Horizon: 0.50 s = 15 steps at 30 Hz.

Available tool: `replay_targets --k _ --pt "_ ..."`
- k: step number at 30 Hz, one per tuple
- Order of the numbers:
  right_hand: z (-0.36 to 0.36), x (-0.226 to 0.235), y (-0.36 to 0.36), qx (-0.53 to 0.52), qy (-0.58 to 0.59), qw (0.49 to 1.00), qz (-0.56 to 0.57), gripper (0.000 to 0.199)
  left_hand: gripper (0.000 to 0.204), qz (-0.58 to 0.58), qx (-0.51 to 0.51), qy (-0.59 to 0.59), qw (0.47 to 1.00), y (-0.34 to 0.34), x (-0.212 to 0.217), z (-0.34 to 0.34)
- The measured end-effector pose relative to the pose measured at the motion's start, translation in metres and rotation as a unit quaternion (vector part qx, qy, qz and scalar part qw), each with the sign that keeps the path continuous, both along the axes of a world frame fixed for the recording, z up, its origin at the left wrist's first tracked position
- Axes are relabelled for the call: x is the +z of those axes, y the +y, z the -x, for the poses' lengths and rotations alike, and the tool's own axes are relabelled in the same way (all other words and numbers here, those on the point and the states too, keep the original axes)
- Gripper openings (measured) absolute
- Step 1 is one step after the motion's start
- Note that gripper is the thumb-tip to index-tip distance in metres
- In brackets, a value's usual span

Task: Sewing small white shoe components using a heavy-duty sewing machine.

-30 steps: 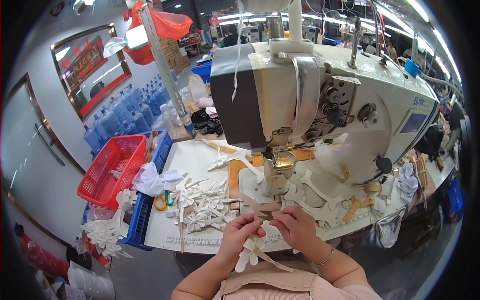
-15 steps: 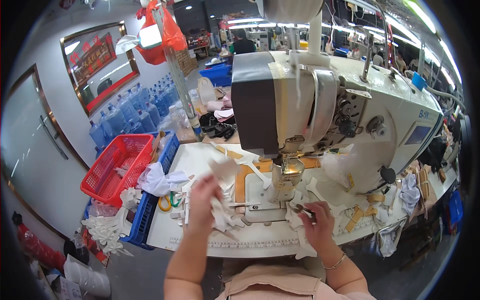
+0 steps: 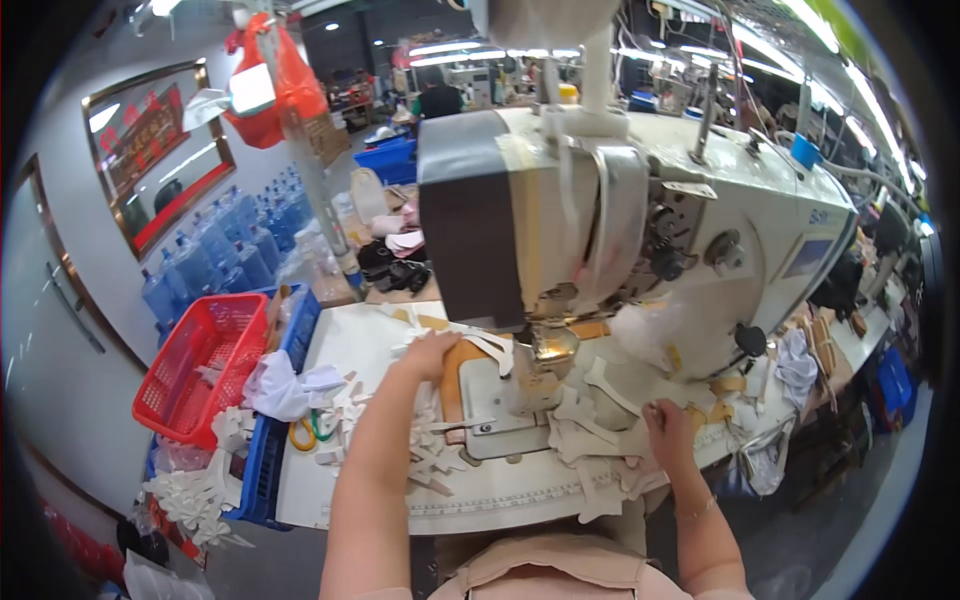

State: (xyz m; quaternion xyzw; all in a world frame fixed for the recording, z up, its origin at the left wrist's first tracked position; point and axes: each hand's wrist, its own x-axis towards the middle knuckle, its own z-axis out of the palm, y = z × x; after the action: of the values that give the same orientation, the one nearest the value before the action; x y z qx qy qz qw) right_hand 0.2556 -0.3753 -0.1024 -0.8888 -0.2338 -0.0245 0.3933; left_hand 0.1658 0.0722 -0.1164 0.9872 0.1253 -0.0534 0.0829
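Observation:
My left hand reaches over the sewing bed, left of the needle area. Its fingers are bent down onto a white, strap-shaped cut piece and look closed on its end, though the grip is partly hidden. My right hand is curled closed above pale cut pieces to the right of the bed. What lies inside its fingers is hidden. Between the hands stands the sewing machine, with its metal post and bed plate. More white scraps lie beside my left forearm.
A red basket sits on a blue crate at the left, with a white cloth and green-and-yellow handled scissors nearby. A ruler strip runs along the table's front edge. Tan strips lie at the right.
My left hand has moved forward to the far pieces, and the blurred pale piece it carried no longer shows. My right hand has shifted right; the dark small tool in it is no longer visible.

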Motion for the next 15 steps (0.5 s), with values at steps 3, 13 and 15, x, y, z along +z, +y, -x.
replay_targets --k 3,13,15 --pt "-0.034 -0.018 0.021 0.076 -0.087 0.992 0.059 0.029 0.057 -0.089 0.037 -0.015 0.995 -0.013 0.038 0.001" --pt "-0.071 0.017 0.072 0.143 -0.015 0.963 0.228 0.026 0.018 0.144 0.126 -0.214 0.958 -0.094 0.082 0.140" --pt "-0.075 0.020 0.067 0.141 -0.028 0.968 0.207 0.024 0.017 0.160 0.126 -0.200 0.958 -0.103 0.076 0.150"
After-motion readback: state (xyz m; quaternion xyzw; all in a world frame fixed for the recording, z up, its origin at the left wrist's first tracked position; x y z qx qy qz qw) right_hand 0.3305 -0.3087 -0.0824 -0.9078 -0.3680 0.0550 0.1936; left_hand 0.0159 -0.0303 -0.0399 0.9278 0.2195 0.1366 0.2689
